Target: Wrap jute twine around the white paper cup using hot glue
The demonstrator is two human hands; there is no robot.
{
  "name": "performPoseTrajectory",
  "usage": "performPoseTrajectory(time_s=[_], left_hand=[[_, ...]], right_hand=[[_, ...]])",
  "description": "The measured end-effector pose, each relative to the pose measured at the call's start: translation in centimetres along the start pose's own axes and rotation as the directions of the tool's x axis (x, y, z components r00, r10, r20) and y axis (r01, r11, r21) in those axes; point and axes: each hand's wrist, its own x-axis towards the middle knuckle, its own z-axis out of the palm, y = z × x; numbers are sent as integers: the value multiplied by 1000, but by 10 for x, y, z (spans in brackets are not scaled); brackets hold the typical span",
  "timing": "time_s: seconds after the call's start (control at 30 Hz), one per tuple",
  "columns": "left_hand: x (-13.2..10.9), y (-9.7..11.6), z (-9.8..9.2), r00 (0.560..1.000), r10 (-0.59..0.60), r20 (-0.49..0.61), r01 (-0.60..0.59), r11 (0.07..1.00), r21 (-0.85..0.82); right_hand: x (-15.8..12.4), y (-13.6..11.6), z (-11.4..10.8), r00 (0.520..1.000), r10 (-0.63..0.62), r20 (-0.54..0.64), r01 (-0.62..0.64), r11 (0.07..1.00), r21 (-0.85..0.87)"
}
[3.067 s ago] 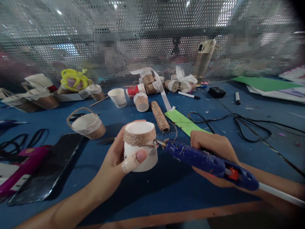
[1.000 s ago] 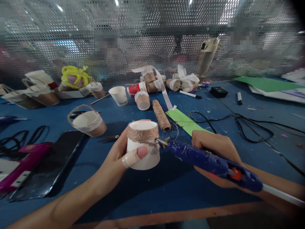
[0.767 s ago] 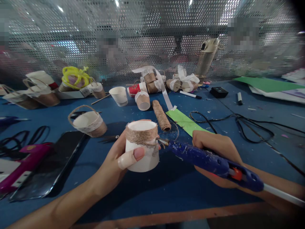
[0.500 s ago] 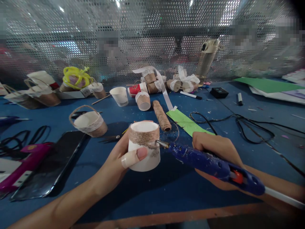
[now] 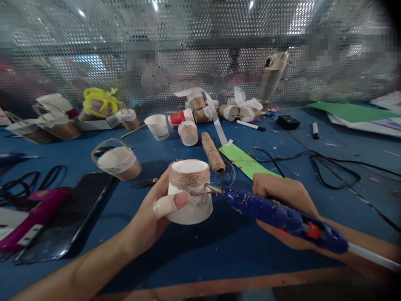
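Observation:
My left hand (image 5: 153,209), with a bandage on the thumb, is closed around a white paper cup (image 5: 191,211) held upside down or tilted, I cannot tell which. Twine (image 5: 189,177) wraps the cup's upper part in several rows. A loose strand runs from it toward the twine roll (image 5: 213,153) lying behind. In my right hand (image 5: 282,192) is a blue glue gun (image 5: 266,211), with a white glue stick (image 5: 372,257) out of its back end. The gun's metal nozzle touches the cup's side just below the twine rows. Scissors (image 5: 145,182) lie partly behind my left hand.
A twine-covered basket (image 5: 120,163), a phone (image 5: 67,217) and a magenta glue gun (image 5: 34,217) lie at left. Several small cups and baskets stand along the perforated metal screen (image 5: 200,46). Green paper (image 5: 246,161) and black cables (image 5: 332,167) lie at right. A bottle (image 5: 272,77) stands behind.
My left thumb has shifted slightly left and the cup has turned a little in my grip. The glue gun has hardly moved, its nozzle still at the cup.

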Motion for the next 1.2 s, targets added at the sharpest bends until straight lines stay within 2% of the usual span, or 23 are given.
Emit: performPoseTrajectory(time_s=[0.13,0.27,0.4,0.53,0.73,0.9,1.03,1.13,1.2], left_hand=[[1,-1,-2,999,20,46,-20,1000,-18],[2,-3,-1,1000,-9,29,9,1000,-5],[3,-3,-1,998,-20,60,19,1000,18],[2,-1,-1,999,-6,33,6,1000,16],[3,-1,0,1000,5,12,-5,1000,-7],[1,-1,-1,1000,-1,3,1,1000,-28],[0,0,3,1000,2,-17,-2,1000,23],[1,-3,4,1000,-3,14,2,999,49],[1,-6,4,999,-7,43,5,999,50]], right_hand=[[0,0,-1,1000,-3,4,3,1000,-4],[2,-3,1,1000,-10,-7,10,1000,-22],[5,-8,3,999,-1,-41,1,1000,-10],[6,-8,3,1000,0,-13,0,1000,-21],[5,0,6,994,-22,-108,21,1000,-11],[4,-7,-1,996,78,-35,-77,997,29],[6,-12,0,982,153,-108,-147,987,62],[8,-13,6,965,154,-214,-130,984,123],[11,-13,11,960,168,-225,-122,971,204]])
